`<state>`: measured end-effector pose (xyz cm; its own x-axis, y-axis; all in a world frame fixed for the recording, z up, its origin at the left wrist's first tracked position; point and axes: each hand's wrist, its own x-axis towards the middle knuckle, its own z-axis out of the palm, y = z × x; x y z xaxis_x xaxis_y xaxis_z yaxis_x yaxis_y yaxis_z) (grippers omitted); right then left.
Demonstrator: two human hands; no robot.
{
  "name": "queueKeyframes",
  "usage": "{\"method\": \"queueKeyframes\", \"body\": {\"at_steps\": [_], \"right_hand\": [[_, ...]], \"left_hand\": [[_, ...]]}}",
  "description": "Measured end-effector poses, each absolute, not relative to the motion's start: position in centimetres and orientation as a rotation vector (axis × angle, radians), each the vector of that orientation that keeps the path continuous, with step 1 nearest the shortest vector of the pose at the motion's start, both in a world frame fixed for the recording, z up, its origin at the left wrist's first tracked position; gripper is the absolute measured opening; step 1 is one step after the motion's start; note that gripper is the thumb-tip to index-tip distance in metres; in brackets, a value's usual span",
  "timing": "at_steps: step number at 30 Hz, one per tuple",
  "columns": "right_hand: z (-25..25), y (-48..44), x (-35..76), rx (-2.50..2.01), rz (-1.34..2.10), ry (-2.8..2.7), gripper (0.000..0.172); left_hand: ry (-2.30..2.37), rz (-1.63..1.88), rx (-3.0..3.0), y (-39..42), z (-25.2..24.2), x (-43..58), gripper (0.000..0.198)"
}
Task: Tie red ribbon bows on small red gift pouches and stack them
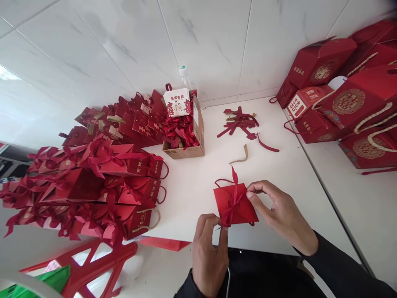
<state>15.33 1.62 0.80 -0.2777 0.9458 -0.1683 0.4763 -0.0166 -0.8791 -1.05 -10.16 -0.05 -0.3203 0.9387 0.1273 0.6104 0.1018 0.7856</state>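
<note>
A red gift box (248, 211) stands on the white table in front of me, its top closed by a red ribbon (235, 197) tied across it. A thin cord handle shows along its far side. My left hand (211, 248) pinches a ribbon end at the near left corner of the box. At the right edge, my right hand (276, 211) closes thumb and forefinger on another part of the ribbon. Just beyond the box lies a loose tan strap (240, 156).
Rows of ribboned red boxes (124, 161) fill the left side. A cardboard carton (186, 152) holds ribbons and printed cards. Dark red strap pieces (238, 122) lie mid-table. Large red gift boxes (344, 101) are stacked at right. A red plastic stool (102, 265) stands below left.
</note>
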Motion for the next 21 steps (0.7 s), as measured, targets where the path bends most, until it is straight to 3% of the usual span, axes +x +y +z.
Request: {"method": "queueKeyframes", "body": {"at_steps": [6, 8, 9, 12, 13, 15, 21], "right_hand": [[0.7, 1.4, 15.1, -1.498, 1.308, -1.761, 0.03], [0.6, 1.4, 15.1, -1.498, 1.307, -1.753, 0.032], [0.6, 1.4, 15.2, -1.491, 1.307, -1.752, 0.033], [0.0, 1.5, 15.8, -1.466, 1.365, -1.737, 0.043], [-0.3, 1.5, 16.0, -1.468, 1.412, -1.719, 0.047], [-1.2, 1.7, 16.4, -1.459, 1.512, -1.688, 0.051], [-4.1, 2.2, 16.8, -1.4, 1.584, -1.63, 0.055]], "left_hand": [[1.927, 1.048, 1.403, -10.2, 0.4, -1.6, 0.017], [1.907, 1.053, 1.382, -10.4, 0.4, -1.5, 0.008], [1.913, 1.065, 1.378, -10.6, 0.3, -1.4, 0.021], [2.008, 1.083, 1.375, -11.0, -1.2, -0.8, 0.096], [2.024, 1.07, 1.386, -11.0, -2.0, -0.7, 0.11], [1.977, 1.094, 1.459, -10.6, -3.7, -0.7, 0.12], [1.819, 1.326, 1.488, -8.9, -6.3, -2.4, 0.118]]}}
